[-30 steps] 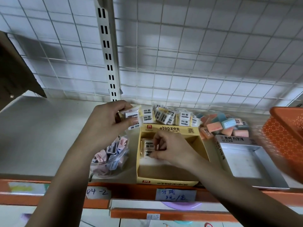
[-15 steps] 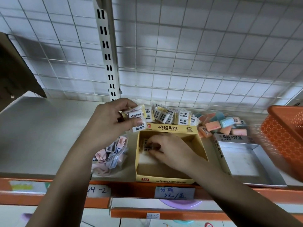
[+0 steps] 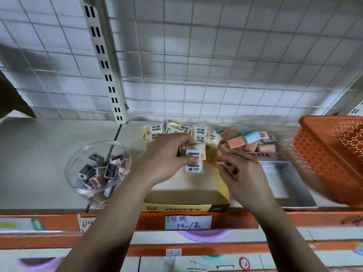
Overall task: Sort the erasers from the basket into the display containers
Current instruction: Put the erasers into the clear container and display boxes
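My left hand [image 3: 167,158] holds a small stack of white wrapped erasers [image 3: 193,160] over the yellow display box [image 3: 184,208] at the shelf's front. My right hand [image 3: 239,173] hovers just right of that stack, above the box's right wall, fingers loosely curled, and I see nothing in it. Behind the box lies a pile of white wrapped erasers [image 3: 198,131]. Pink and blue erasers [image 3: 249,142] are heaped to its right. The orange basket [image 3: 334,154] stands at the far right. A grey display box [image 3: 290,185] sits between the yellow box and the basket.
A clear round tub [image 3: 78,173] with small pink and grey pieces stands left of the yellow box. A wire grid [image 3: 196,65] backs the shelf, with a slotted upright [image 3: 106,65]. The orange shelf edge [image 3: 294,218] carries a handwritten price label [image 3: 187,222].
My right hand has come up out of the yellow box to beside the stack. My left hand has shifted right with its erasers. The camera has tilted down and the view is closer.
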The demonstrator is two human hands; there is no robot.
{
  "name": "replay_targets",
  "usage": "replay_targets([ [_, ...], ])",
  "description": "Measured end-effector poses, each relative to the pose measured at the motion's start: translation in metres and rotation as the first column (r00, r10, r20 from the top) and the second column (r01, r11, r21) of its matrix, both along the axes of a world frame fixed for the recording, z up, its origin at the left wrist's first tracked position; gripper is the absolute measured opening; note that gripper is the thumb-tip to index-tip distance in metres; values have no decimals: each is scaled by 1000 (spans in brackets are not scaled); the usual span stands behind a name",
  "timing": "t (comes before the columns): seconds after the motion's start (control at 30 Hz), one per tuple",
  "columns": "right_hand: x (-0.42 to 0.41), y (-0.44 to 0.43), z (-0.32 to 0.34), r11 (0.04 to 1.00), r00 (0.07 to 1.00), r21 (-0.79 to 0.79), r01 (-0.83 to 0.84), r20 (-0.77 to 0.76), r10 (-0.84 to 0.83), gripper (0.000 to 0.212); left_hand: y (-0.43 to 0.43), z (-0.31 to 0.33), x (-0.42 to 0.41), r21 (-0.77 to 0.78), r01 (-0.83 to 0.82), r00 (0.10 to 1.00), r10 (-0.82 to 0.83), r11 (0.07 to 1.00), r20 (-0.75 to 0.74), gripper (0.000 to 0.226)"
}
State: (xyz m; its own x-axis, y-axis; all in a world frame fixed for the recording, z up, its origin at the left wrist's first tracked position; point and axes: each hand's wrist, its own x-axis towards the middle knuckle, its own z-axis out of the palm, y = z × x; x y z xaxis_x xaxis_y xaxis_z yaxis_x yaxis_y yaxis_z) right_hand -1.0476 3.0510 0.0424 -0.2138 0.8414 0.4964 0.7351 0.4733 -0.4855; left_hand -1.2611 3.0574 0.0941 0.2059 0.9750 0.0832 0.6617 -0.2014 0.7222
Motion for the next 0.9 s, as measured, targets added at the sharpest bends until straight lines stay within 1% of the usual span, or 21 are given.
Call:
replay_targets([
  [0.1, 4, -4, -9, 999, 999, -34, 9, -38, -10, 15, 7, -12, 17, -58, 43, 995, -48, 997, -84, 28],
  [0.23, 4, -7, -16, 998, 996, -57, 8, -91, -13, 17, 13, -24, 30, -88, 81, 976, -97, 993, -194, 33],
  [0.33, 4, -7, -19, 998, 996, -55, 4, -90, -9, 14, 14, -32, 35, -36, 81, 968, -87, 996, -234, 33],
  [0.43, 2, -8, -18, 999, 996, -45, 7, -89, -11, 13, 13, -36, 38, 69, 98, 923, -65, 993, -378, 35],
  [0.5, 2, -9, -17, 999, 995, -41, 11, -97, -15, 12, 12, -37, 38, 119, 115, 898, -52, 986, -437, 34],
  [0.6, 3, -11, -18, 999, 993, -44, 27, -116, -32, 10, 11, -36, 39, 141, 139, 905, -68, 980, -420, 29],
  [0.67, 3, -12, -18, 998, 991, -54, 33, -124, -40, 8, 11, -37, 38, 119, 142, 916, -85, 983, -392, 29],
  [0.8, 4, -12, -19, 998, 990, -64, 21, -135, -30, 7, 13, -40, 35, 55, 162, 915, -129, 985, -383, 33],
  [0.9, 4, -12, -19, 998, 989, -62, 10, -146, -19, 8, 14, -41, 35, 58, 187, 901, -148, 981, -408, 29],
])
